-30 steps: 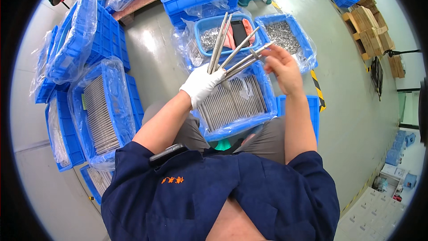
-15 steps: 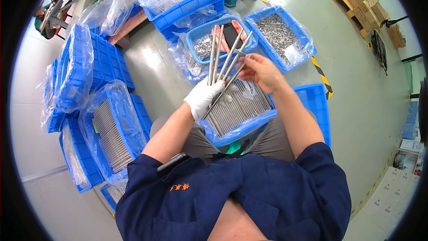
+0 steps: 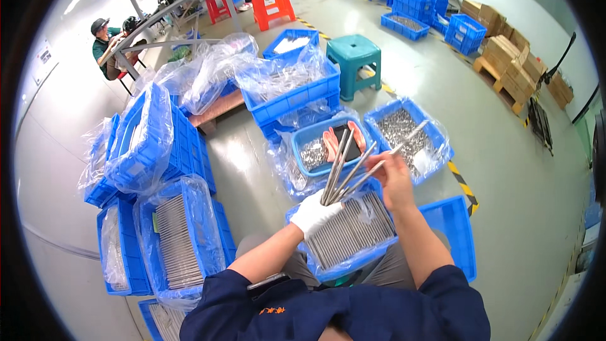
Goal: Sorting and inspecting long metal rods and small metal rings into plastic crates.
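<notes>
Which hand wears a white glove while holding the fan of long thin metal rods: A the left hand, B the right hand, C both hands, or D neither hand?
A: the left hand is white-gloved and grips the long thin metal rods at their base, while the right hand is bare.

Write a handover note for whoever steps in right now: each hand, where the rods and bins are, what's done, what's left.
Left hand, gloved: grips a fan of metal rods at their lower ends.
Right hand, bare: fingers on the upper rods of the fan.
Lap bin: rows of rods, plastic-lined.
Ahead on the floor: a bin of small metal parts and a bin with pink gloves.
Left side: more bagged bins of rods.
Done: a handful of rods is in hand.
Left: the held rods and a lap bin full of rods.
</notes>
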The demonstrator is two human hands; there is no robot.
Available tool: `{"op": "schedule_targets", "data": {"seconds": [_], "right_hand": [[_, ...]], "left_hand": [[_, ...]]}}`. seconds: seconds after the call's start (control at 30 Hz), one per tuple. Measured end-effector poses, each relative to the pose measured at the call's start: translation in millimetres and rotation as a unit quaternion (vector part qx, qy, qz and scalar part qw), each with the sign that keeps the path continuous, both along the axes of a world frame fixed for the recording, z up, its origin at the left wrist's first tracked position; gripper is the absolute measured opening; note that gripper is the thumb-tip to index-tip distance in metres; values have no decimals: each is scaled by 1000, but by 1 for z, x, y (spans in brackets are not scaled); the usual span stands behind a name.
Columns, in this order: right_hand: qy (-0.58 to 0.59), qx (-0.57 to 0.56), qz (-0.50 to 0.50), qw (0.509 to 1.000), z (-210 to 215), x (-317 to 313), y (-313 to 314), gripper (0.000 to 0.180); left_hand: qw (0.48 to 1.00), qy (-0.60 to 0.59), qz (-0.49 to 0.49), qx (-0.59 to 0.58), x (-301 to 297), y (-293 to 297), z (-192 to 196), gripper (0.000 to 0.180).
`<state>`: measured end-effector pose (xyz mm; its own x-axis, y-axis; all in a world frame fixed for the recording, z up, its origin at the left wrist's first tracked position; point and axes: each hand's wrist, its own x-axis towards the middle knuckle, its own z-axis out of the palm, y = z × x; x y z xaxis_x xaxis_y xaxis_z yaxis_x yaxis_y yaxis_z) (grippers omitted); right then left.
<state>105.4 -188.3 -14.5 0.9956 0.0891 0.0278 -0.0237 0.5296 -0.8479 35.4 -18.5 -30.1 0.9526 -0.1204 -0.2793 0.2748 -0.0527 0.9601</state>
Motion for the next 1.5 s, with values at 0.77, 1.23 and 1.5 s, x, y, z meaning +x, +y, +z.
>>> {"op": "schedule_targets", "data": {"seconds": [0.77, 1.23, 1.5], "right_hand": [[-227, -543, 60, 806, -30, -40, 45, 25], [-211, -491, 57, 843, -18, -52, 56, 26], [142, -178, 357, 906, -30, -66, 52, 39]], "left_hand": [[979, -116, 104, 129, 25, 14, 4, 27], [984, -89, 145, 43, 16, 4, 6, 18], [993, -40, 105, -35, 15, 31, 20, 17]]}}
